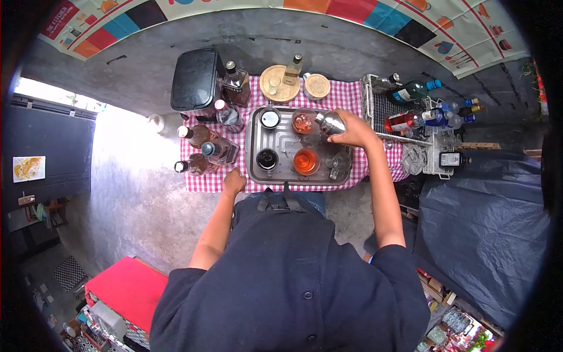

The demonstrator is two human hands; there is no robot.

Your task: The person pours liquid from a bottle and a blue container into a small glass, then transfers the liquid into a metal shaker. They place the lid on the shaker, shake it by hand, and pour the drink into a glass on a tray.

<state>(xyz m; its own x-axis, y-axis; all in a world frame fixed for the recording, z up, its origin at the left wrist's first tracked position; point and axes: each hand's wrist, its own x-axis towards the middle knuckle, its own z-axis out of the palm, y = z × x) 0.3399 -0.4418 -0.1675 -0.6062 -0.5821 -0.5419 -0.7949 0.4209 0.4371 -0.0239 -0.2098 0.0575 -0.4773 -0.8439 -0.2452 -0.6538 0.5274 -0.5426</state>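
My right hand (355,130) is wrapped round a metal cocktail shaker (331,124), tilted with its top to the left, beside a glass of red drink with ice (303,122). A brown serving tray (253,138) lies beneath. Also on it are a glass of orange-red drink (306,161), two dark-looking glasses, a far one (270,118) and a near one (267,159), and a clear glass (338,164) lying near the right edge. Closed in a fist, my left hand (234,181) rests at the table's front edge, left of the tray; nothing shows in it.
Several bottles (218,151) stand left of the tray, with a black bin (196,80) behind them. At the back are a round wooden board (271,77) with a bottle (292,69) and a lidded jar (317,85). On the right, a wire rack (375,123) holds several bottles.
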